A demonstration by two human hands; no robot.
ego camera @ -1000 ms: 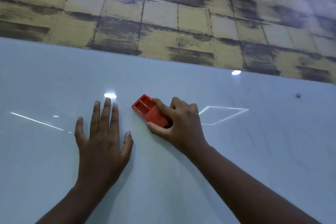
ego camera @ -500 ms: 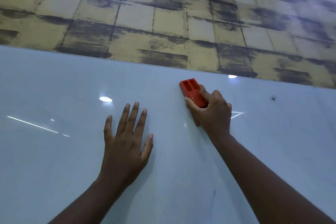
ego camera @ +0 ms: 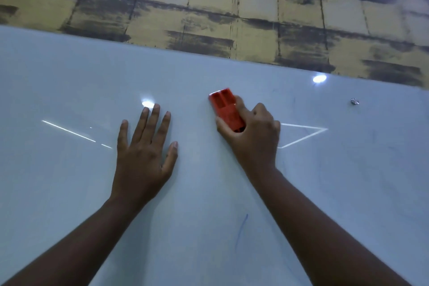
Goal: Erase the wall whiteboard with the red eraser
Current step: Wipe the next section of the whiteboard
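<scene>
Mostly, our whiteboard (ego camera: 69,81) reads as wiped: its broad pale face under the yellow tiled wall (ego camera: 209,2) shows glare spots and thin bright reflected lines, not writing. What we judge is left is small: a faint blue stroke (ego camera: 241,230) low between our forearms, and dim bluish traces (ego camera: 373,134) out to the right that we cannot read clearly. A tiny metal fixing (ego camera: 354,101) sits near the right top edge.

Our left hand (ego camera: 144,155) lies flat on the board, fingers straight and spread, holding nothing. Our right hand (ego camera: 253,139) is curled round the red eraser (ego camera: 226,108), thumb on its near side, fingers over its far side, pressing it against the board just below the top edge, its open end tilted up and left.

Compared with half a second ago, the eraser has come down a little from the top edge and slid left, closer to the left hand, which has kept its flat brace.
</scene>
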